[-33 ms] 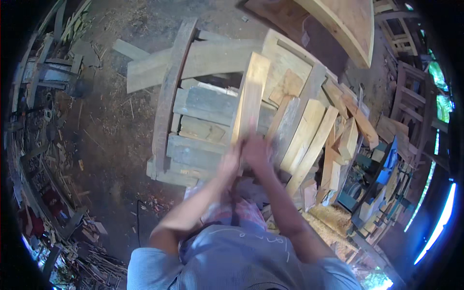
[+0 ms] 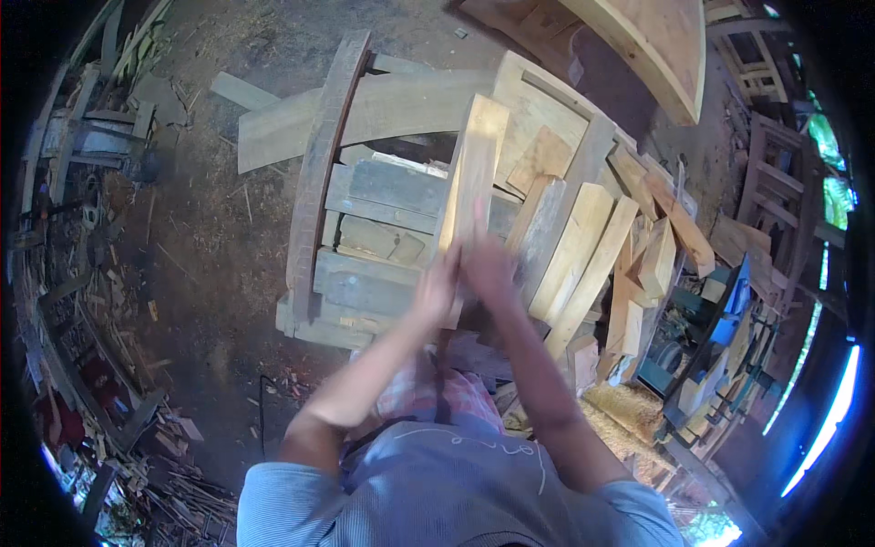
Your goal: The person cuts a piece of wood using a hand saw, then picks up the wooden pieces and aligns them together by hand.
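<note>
A thick, pale wooden beam (image 2: 472,178) lies lengthwise in front of me, its far end brightly lit. My left hand (image 2: 437,287) wraps around the left edge near the beam's close end. On the beam's upper face, beside the left, rests my right hand (image 2: 489,270); motion smears its fingers, and whether it holds anything is unclear. Under the beam, grey planks (image 2: 392,196) form a low, slatted work surface. A dark, narrow board (image 2: 326,173) crosses the planks on the left.
Several cut wooden pieces (image 2: 576,242) lie right of the beam, with a heap of offcuts (image 2: 656,246) beyond. A large, thick slab (image 2: 652,50) juts in at the upper right. Sawdust (image 2: 629,412) lies lower right, near a blue-edged machine (image 2: 729,305). Wood scraps line the left side.
Both hands have shifted slightly away from me along the beam. The beam and the surrounding wood stay nearly in the same place.
</note>
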`<state>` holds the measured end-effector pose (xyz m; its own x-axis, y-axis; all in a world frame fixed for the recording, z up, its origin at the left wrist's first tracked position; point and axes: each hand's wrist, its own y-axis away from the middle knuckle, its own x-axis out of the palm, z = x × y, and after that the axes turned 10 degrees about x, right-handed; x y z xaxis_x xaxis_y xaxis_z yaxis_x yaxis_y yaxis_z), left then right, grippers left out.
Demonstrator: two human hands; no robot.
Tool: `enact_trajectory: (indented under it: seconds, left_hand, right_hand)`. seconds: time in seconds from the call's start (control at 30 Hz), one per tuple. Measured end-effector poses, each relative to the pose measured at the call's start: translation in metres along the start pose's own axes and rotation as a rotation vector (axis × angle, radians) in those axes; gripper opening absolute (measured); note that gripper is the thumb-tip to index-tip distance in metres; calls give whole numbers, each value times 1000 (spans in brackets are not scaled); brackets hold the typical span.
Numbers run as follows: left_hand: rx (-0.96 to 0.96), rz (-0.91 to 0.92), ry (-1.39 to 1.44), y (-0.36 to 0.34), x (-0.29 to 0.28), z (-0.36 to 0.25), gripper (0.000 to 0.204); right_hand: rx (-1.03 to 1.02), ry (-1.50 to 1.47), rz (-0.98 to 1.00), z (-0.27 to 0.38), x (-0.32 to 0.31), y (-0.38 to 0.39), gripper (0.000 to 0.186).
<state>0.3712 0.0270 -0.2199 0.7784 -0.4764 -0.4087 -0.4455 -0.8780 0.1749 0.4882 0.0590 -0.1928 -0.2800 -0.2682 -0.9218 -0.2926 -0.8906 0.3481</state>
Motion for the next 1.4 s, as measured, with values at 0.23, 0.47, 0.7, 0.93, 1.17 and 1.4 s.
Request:
enact_trajectory:
  seconds: [0.23,0.47,0.7,0.93,1.17,1.4]
  left_hand:
    - [322,-208,-85,7,24,36,70]
    - [59,-36,-255,-42,-1,-5,62]
    - [90,-525,-6,-78,-50,-27,51]
    - [-177,-476,-10,12,31,43,52]
    - [-233,-460,101,5,24,23,44]
    - [-136,-369,215,6,11,58,43]
  right_hand:
    - [84,-52,55,-2,13,2,74]
    - [100,-118,119,10,-27,-47,77]
    - [92,-439,-168,-62,-33,-135,87]
    - [105,-1476,309,-84,-38,28,76]
    - [191,-1478,374,-110,-6,82,78]
    - [52,-1529,319,-62,3,69,72]
